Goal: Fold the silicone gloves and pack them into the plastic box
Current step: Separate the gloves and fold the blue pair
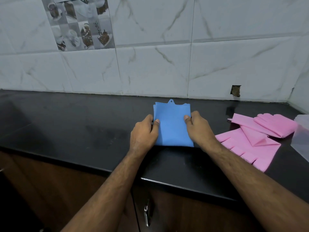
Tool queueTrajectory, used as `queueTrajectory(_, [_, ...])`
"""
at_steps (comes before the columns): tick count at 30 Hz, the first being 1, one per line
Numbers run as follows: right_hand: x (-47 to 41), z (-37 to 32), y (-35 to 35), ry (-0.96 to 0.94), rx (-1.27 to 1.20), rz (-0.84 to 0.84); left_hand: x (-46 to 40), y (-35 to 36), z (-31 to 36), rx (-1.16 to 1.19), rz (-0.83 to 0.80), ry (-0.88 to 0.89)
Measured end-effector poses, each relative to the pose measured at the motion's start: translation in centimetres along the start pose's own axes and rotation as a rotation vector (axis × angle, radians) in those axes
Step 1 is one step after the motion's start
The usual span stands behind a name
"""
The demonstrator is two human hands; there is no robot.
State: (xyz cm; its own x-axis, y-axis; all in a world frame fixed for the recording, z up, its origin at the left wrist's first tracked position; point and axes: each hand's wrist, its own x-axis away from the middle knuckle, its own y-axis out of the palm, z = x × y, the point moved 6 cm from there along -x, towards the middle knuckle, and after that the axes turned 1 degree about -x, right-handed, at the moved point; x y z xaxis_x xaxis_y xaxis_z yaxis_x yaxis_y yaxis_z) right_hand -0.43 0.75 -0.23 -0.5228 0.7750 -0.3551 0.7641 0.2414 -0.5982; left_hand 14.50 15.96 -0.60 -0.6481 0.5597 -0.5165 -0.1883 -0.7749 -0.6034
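Blue glove (172,124): we list one folded silicone piece, a smooth, matte, near-square packet with layered edges showing at its far corners. It lies flat on the counter (66,124), our landmark, about midway between the counter's front edge and the wall.
Orientation: its slightly longer axis runs from the counter's front edge toward the wall; a small hanging tab with a hole sits on the far edge, pointing at the wall.
Left hand (143,133): we see the thumb laid on top of the packet's left edge and the fingers curled at that edge, pinching it.
Right hand (199,126): the thumb presses the top of the right edge, the fingers curled round the side, gripping it.
Pink gloves (255,138): we count two, soft and flat, on the counter to the right of the blue packet and apart from it. The nearer one lies spread with its fingers toward the counter's front edge; the farther one lies across its cuff, fingers pointing right.
Plastic box (301,138): translucent, at the counter's right end, touching or just beside the pink pair; we cannot tell which.
Counter: black, polished, stone-like.
Wall tiles (167,47): pale marbled squares rising from the counter's back edge.
Cabinet doors (50,190): brown wood under the counter's front edge, with a metal handle (146,216).
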Motion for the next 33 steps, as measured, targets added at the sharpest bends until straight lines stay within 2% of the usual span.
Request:
queueTrajectory(6, [-0.3,1.0,0.5,0.088,0.032,-0.042,-0.7,1.3,-0.7,-0.136,-0.091,-0.071])
queueTrajectory(15, [0.1,0.7,0.0,0.045,0.092,-0.014,-1.2,2.6,-1.2,-0.206,-0.183,-0.100])
queueTrajectory(19, [1.1,-0.5,-0.7,-0.063,0.310,0.068,-1.2,2.6,-1.0,-0.232,-0.166,-0.128])
queueTrajectory(22, [1.8,-2.2,-1.5,-0.295,0.379,0.160,-1.1,2.4,-1.0,-0.219,-0.149,-0.141])
queueTrajectory(24, [2.2,-3.4,-1.2,-0.511,0.277,0.064,-1.1,2.3,-1.0,-0.208,-0.146,-0.149])
queueTrajectory(26, [2.6,-3.7,0.4,-0.627,0.288,-0.138,-1.1,2.4,-1.0,-0.178,-0.155,-0.161])
queueTrajectory(28, [2.8,-3.0,2.4,-0.602,0.387,-0.307,-1.2,2.3,-1.3,-0.108,-0.163,-0.188])
queueTrajectory(30, [2.5,-1.8,3.7,-0.500,0.464,-0.428,-1.2,1.8,-1.7,0.001,-0.126,-0.221])
queueTrajectory(33, [2.5,-0.8,4.2,-0.403,0.502,-0.525,-1.0,1.0,-2.1,0.124,-0.032,-0.227])
